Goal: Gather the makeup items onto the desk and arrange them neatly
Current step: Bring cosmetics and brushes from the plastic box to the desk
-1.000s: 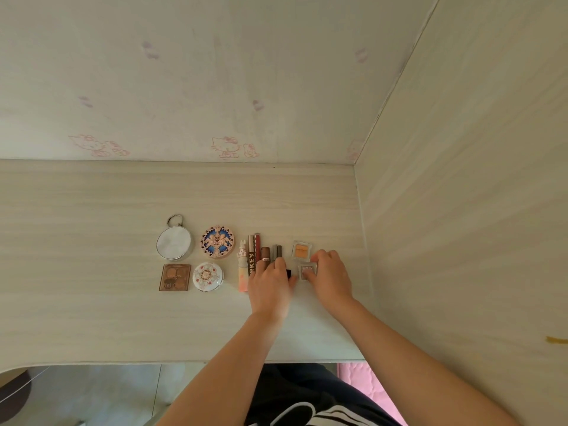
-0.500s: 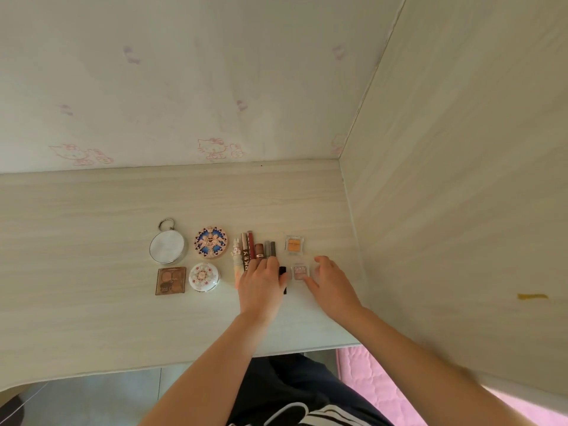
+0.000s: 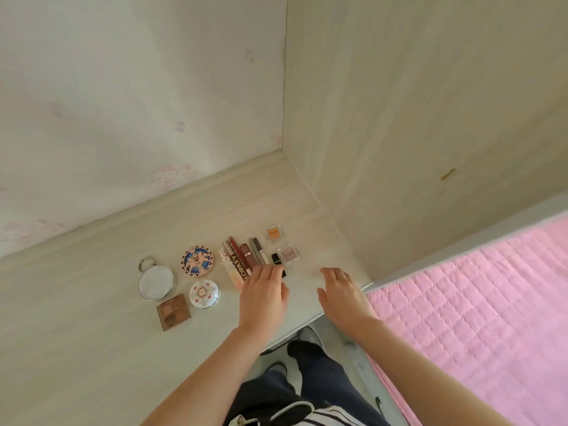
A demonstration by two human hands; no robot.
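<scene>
Makeup lies in rows on the pale wooden desk (image 3: 92, 348). A round mirror with a ring (image 3: 155, 282), a blue patterned compact (image 3: 197, 260), a white flowered compact (image 3: 204, 293) and a brown square palette (image 3: 173, 312) sit at the left. Several tubes and pencils (image 3: 242, 259) lie side by side. An orange pan (image 3: 273, 234) and a pink pan (image 3: 288, 253) sit to their right. My left hand (image 3: 263, 298) rests flat over the near ends of the tubes, fingertips by a small black item (image 3: 276, 259). My right hand (image 3: 341, 295) hovers over the desk, fingers apart, holding nothing.
A wall with faint pink cartoon prints stands behind the desk, and a wooden side panel (image 3: 399, 133) closes it on the right. A pink quilted bed (image 3: 479, 318) lies at the right. My legs and shoes (image 3: 307, 342) show below the desk's front edge.
My right hand has let go of the pink pan and drawn back to the right. The left hand stays on the tubes. The camera has swung right, bringing the bed into view.
</scene>
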